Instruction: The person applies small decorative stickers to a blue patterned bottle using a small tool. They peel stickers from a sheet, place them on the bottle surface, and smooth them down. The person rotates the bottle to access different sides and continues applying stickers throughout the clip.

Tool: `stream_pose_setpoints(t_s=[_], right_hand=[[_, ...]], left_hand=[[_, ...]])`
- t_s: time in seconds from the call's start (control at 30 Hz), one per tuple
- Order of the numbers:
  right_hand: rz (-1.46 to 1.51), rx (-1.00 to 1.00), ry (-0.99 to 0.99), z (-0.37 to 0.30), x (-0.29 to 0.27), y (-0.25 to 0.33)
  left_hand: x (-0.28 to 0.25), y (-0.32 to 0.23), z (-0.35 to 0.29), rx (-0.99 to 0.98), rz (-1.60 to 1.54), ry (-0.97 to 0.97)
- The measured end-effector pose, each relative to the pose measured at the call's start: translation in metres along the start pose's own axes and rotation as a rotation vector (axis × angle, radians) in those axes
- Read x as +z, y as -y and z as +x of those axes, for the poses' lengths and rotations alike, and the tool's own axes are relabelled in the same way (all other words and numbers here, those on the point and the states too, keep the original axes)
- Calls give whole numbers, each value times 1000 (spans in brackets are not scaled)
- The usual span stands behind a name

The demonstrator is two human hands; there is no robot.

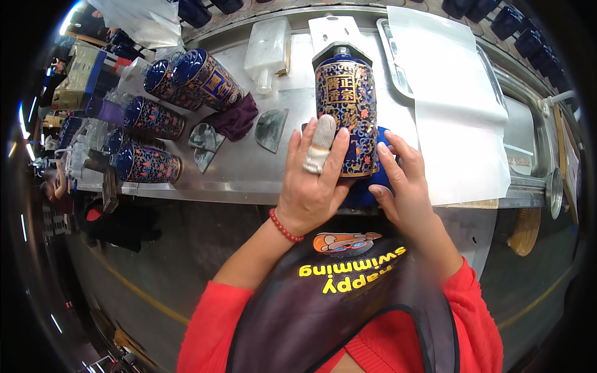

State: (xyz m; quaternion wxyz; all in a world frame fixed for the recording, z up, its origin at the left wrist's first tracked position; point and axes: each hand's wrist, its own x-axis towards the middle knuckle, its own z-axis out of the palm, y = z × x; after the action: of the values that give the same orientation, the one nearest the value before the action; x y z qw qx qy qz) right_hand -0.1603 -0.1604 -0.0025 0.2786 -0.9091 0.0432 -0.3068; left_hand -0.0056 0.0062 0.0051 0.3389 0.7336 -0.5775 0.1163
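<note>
A dark blue bottle (362, 93) with colourful floral patterning and gold lettering lies in front of me, its clear neck (341, 51) pointing away. Around the neck end is a dark angular piece (364, 55). My left hand (314, 186) lies open across the bottle's lower left part, fingers spread on its surface, with a knitted cover (319, 146) on one finger. Beside the bottle's lower right edge, my right hand (404, 180) is open, thumb and fingers apart. Whether its fingertips touch the bottle, I cannot tell. Something plain blue (367, 198) shows beneath, partly hidden by the hands.
Several similar blue bottles (152, 163) lie or lean at the left. Near them are a purple cloth (235, 118) and cut greenish pieces (271, 130). A clear bottle (266, 50) lies farther back. White sheets (451, 118) cover the right side, over a metal tray (393, 59).
</note>
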Motion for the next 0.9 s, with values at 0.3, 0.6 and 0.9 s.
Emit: stream_pose_setpoints(t_s=[0.3,0.6,0.9], right_hand=[[-51,13,-35,-4,7,-9],[-68,-1,-74,1,14,-10],[-44,-38,-74,4,16,-7]], left_hand=[[6,11,-7,-32,-35,1],[7,13,-2,113,25,-39],[6,12,-12,134,148,-36]])
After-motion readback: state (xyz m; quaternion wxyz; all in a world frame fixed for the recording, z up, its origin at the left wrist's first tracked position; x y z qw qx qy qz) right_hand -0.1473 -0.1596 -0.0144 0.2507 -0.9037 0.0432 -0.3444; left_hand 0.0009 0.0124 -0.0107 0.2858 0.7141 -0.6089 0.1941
